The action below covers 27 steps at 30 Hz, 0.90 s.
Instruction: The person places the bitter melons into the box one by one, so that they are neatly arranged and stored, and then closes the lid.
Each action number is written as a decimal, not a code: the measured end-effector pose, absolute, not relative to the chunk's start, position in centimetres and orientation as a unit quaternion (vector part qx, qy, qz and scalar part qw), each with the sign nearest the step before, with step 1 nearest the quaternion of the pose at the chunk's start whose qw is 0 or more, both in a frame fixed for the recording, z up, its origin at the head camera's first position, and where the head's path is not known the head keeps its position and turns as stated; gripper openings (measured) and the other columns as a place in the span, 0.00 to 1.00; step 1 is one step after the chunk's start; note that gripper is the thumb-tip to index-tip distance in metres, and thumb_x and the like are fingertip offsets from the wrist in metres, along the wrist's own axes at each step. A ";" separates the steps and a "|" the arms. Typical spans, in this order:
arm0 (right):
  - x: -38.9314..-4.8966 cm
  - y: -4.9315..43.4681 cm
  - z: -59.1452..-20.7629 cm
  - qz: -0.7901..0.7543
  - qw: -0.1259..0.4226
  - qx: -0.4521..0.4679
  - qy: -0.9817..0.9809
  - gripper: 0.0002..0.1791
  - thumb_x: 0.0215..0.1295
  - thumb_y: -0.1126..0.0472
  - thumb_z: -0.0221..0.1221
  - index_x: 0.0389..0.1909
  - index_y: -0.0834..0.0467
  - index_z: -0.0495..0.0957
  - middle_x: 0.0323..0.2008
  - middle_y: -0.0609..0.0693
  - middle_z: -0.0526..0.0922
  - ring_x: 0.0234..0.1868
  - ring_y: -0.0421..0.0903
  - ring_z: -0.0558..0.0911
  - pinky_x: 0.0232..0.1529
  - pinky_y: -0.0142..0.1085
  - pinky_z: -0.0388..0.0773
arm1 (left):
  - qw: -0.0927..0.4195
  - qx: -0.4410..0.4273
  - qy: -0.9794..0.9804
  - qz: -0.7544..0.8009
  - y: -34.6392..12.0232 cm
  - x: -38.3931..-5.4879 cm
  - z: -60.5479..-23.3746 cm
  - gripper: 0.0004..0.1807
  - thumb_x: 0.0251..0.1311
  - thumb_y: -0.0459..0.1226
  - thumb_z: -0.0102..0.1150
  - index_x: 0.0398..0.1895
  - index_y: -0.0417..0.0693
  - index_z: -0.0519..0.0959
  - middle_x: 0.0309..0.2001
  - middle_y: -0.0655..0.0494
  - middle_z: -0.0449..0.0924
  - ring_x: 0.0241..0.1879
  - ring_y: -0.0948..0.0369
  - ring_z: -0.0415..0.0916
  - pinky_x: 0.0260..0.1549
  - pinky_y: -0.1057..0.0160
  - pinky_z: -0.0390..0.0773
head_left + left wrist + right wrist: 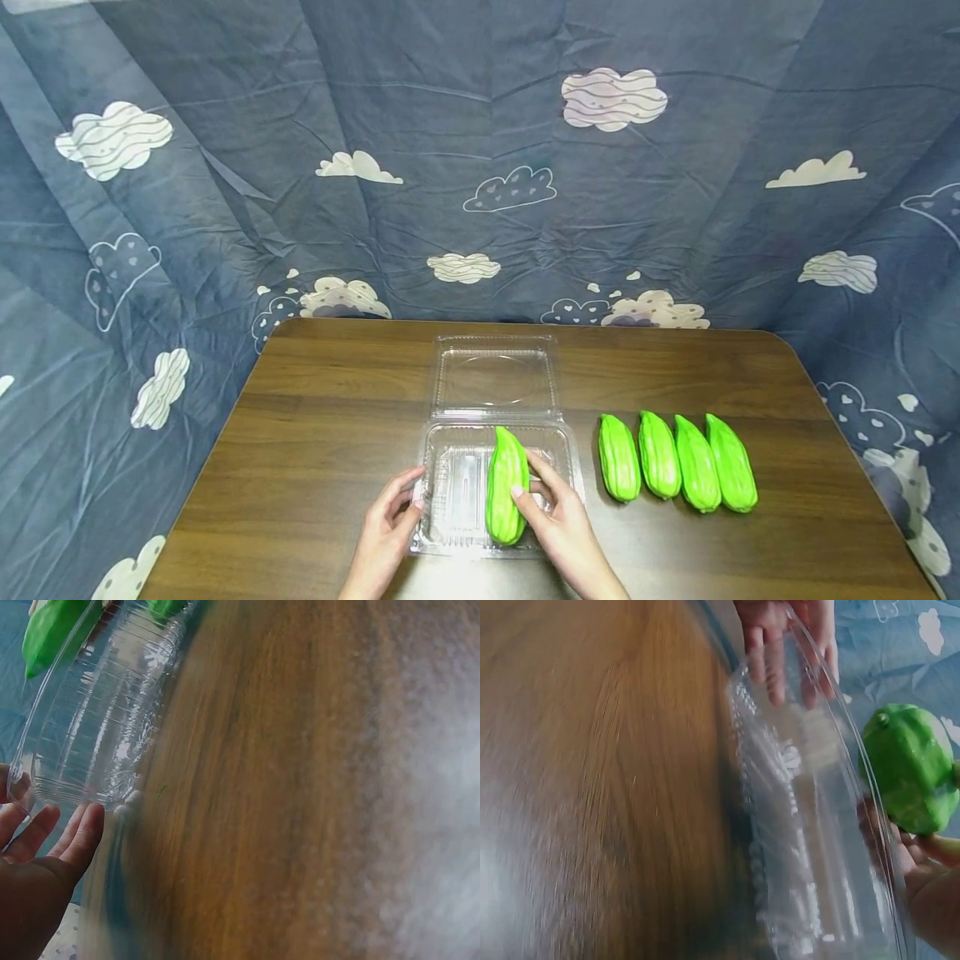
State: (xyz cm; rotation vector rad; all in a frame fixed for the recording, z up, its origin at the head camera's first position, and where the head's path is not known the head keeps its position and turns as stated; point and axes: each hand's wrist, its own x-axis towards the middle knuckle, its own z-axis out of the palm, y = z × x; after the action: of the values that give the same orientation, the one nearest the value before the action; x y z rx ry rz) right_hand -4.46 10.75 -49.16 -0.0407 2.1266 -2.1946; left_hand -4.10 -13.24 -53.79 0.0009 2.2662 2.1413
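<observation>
My right hand [561,518] grips a bright green, ridged gourd [507,492], its pointed end facing away from me. The gourd is over the right part of a clear plastic clamshell container [457,546], whose lid [495,379] lies folded back flat behind it. At the container's left edge, my left hand [384,525] holds the rim between thumb and fingers; in the left wrist view its fingertips [94,817] touch the outer wall. From the right wrist view, the gourd's blunt end [911,765] shows above the container's rim.
Several more green gourds stand in a row right of the container: one nearest it [619,458], the farthest [731,462] at the right end. All lie on a brown wooden table [315,417]. A blue cloth with cloud prints [420,108] hangs behind and beside the table.
</observation>
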 end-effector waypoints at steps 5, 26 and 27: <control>-5.1 9.9 -49.4 -0.703 0.077 -0.001 0.707 0.32 0.65 0.65 0.62 0.69 0.65 0.64 0.62 0.63 0.70 0.48 0.48 0.81 0.43 0.36 0.81 | 0.017 -0.006 0.724 0.690 -13.2 -4.0 -53.7 0.26 0.62 0.23 0.54 0.65 0.41 0.71 0.66 0.42 0.67 0.56 0.46 0.72 0.47 0.65 0.77; -7.7 7.2 -50.9 -0.621 0.132 -0.083 0.768 0.32 0.67 0.58 0.61 0.67 0.68 0.65 0.57 0.65 0.76 0.45 0.50 0.83 0.44 0.36 0.79 | 0.014 0.000 0.729 0.684 -13.2 -4.0 -53.9 0.25 0.63 0.25 0.55 0.65 0.42 0.71 0.63 0.41 0.69 0.54 0.48 0.75 0.46 0.63 0.79; -7.8 7.0 -51.0 -0.619 0.137 -0.084 0.769 0.31 0.67 0.59 0.61 0.66 0.68 0.65 0.57 0.65 0.76 0.45 0.49 0.83 0.44 0.36 0.80 | 0.014 0.001 0.729 0.684 -13.2 -4.1 -53.9 0.25 0.63 0.25 0.55 0.65 0.42 0.71 0.63 0.41 0.70 0.54 0.47 0.75 0.46 0.63 0.79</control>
State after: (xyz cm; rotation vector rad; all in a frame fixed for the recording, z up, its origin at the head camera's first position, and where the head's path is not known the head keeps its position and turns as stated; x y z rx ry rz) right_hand -7.77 7.04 -50.99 -0.2433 2.2245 -1.7923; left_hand -4.06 -13.21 -53.89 0.0038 2.2706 2.1314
